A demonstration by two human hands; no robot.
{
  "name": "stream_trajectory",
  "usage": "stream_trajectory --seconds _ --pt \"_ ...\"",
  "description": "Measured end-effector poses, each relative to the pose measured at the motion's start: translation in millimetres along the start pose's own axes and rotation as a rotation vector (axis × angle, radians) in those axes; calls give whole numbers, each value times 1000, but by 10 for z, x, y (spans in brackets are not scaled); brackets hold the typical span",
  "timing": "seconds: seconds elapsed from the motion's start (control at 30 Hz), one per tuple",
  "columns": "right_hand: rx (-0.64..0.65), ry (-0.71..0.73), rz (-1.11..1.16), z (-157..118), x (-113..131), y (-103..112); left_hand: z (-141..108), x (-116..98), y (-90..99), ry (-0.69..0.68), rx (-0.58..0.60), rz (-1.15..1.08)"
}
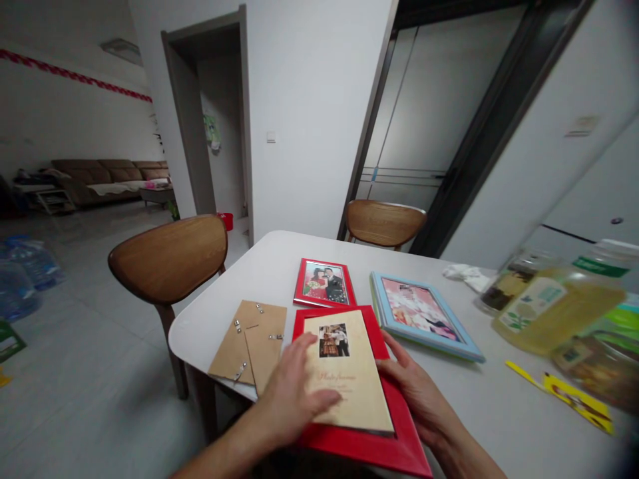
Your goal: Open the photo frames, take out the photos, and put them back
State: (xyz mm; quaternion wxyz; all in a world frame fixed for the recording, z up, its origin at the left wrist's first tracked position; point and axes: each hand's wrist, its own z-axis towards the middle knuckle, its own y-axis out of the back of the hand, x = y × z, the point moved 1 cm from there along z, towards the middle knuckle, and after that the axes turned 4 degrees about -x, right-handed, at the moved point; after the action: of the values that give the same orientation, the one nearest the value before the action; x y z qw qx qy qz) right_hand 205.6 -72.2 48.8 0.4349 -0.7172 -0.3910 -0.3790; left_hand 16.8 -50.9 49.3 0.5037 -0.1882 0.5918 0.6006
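Note:
A large red picture frame (344, 436) lies at the table's near edge. Over its middle sits a cream printed insert sheet (357, 392) with a small photo, slightly askew to the frame's opening. My left hand (294, 392) rests across the sheet's left side, fingers and thumb spread. On the right, my right hand (417, 386) grips the frame's red border, with some fingers hidden beneath. Left of the frame lies a brown backing board (267, 342) with metal clips, partly covered by my left hand.
Behind lies a smaller red framed picture (325, 283); to its right are stacked frames, a light blue one (424, 313) on top. A bottle of yellow liquid (554, 306), a jar (516, 279) and a yellow packet (579, 402) stand or lie right. Wooden chairs (172, 259) flank the table (284, 246).

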Motion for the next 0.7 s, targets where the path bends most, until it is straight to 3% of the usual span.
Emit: stream_trajectory --seconds 0.07,0.13,0.2,0.27,0.33,0.5,0.6,0.7 --pt "-16 53 -57 -6 16 -14 -37 -236 -271 -131 78 -9" --pt "-30 98 -109 2 29 -4 -40 -378 -419 -304 78 44" --pt "-40 130 -153 23 38 28 -18 -437 -436 -459 24 88" --pt "-67 159 -219 56 41 81 13 -436 -340 -526 -71 93" --pt "-107 183 -320 99 34 144 41 -382 -169 -473 -191 77" --pt "-181 215 -617 228 -37 300 16 43 278 -65 -452 -16" --pt "-251 287 -893 289 -73 366 -67 395 383 112 -487 -117" --pt "-329 359 -1154 312 -79 398 -157 606 391 180 -461 -107"
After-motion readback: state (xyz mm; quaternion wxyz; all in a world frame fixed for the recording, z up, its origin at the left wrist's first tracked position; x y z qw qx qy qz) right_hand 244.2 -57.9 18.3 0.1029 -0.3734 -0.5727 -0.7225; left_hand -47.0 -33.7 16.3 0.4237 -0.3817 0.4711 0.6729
